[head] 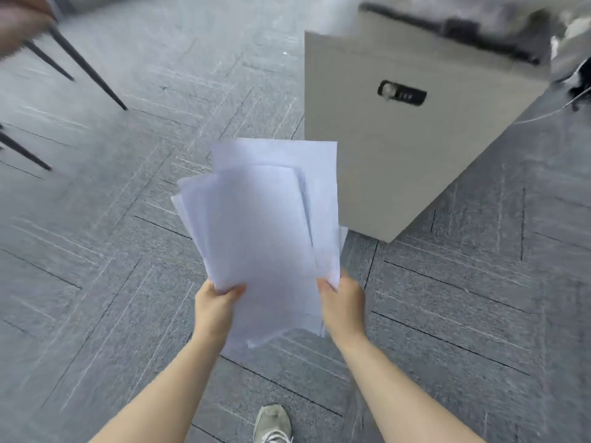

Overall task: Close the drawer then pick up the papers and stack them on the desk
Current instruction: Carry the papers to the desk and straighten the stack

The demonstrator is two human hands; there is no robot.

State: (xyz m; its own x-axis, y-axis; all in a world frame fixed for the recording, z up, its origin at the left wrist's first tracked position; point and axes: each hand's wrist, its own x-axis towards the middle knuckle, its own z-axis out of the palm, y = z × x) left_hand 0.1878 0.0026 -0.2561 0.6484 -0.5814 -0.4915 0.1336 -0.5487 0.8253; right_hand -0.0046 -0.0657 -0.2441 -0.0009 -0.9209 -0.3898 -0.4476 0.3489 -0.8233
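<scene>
A loose, fanned bundle of white papers (265, 225) is held up above the floor in front of me. My left hand (215, 310) grips its lower left edge and my right hand (343, 303) grips its lower right edge. Behind the sheets to the right stands a grey drawer cabinet (399, 148) with a black combination lock (402, 92) on its front; the front looks flush, with no drawer sticking out. The desk is only a blurred edge (463, 27) above the cabinet.
Grey carpet tiles (112, 251) cover the floor. Black chair legs (86, 68) slant down at the upper left. A white cable (556, 111) runs on the floor right of the cabinet. My shoe (273, 423) shows at the bottom.
</scene>
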